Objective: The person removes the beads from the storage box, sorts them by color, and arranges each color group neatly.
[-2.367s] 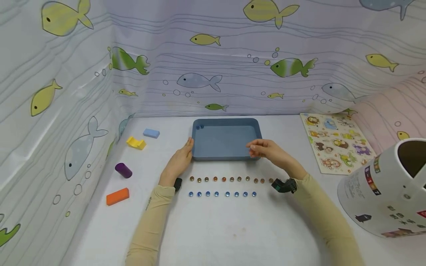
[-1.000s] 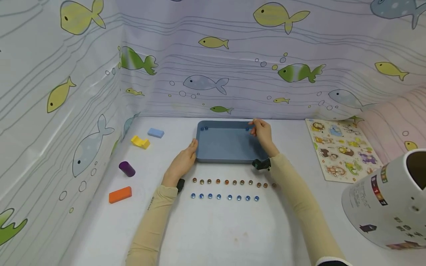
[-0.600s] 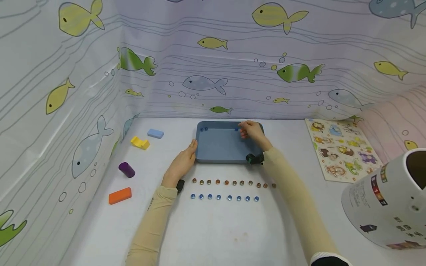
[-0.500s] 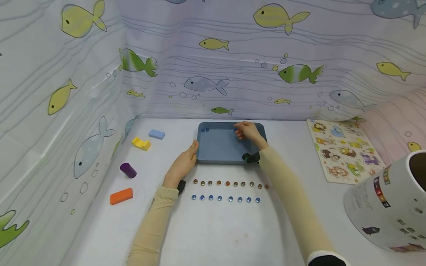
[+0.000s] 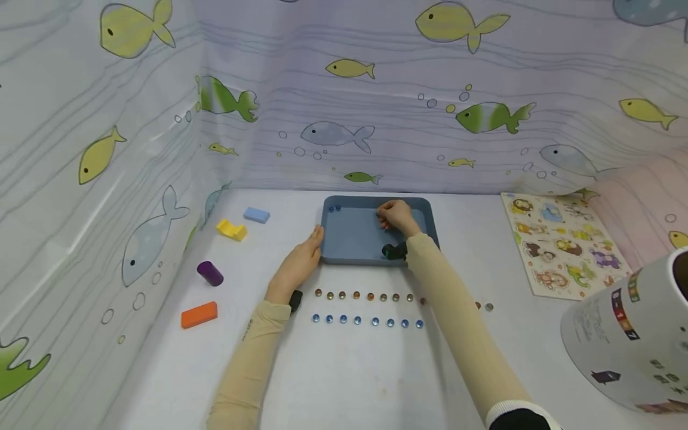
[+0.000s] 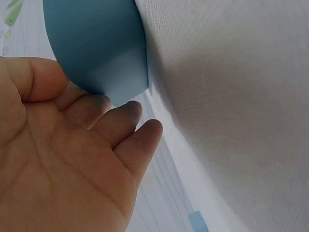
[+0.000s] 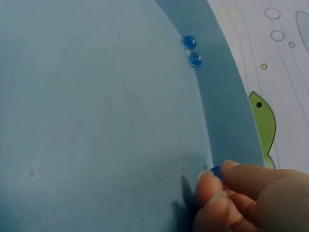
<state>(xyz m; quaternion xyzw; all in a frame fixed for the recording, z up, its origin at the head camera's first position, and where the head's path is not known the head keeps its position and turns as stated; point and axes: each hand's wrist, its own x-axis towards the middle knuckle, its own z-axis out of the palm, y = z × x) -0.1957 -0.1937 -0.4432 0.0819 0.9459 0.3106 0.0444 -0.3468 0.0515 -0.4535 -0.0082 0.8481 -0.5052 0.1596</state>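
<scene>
The blue-grey tray (image 5: 349,261) lies on the white table. My right hand (image 5: 396,216) is inside it near the back wall, pinching a blue glass marble (image 7: 215,171) between thumb and fingertips, as the right wrist view shows. Two more blue marbles (image 7: 192,50) sit side by side farther along that wall; the head view places them in the back left corner. My left hand (image 5: 298,267) rests against the tray's left side. In the left wrist view its loosely extended fingers (image 6: 128,133) touch the tray's outer wall (image 6: 108,53).
In front of the tray run a row of amber marbles (image 5: 356,295), partly behind the right sleeve, and a row of blue marbles (image 5: 343,319). Blue (image 5: 256,215), yellow (image 5: 232,230), purple (image 5: 210,273) and orange blocks (image 5: 199,315) lie left. A picture board (image 5: 564,251) and white cylinder (image 5: 613,334) stand right.
My right hand has gone from the tray's front right corner to its back right, then left along the back wall with the blue marble. The left hand has stayed at the tray's side.
</scene>
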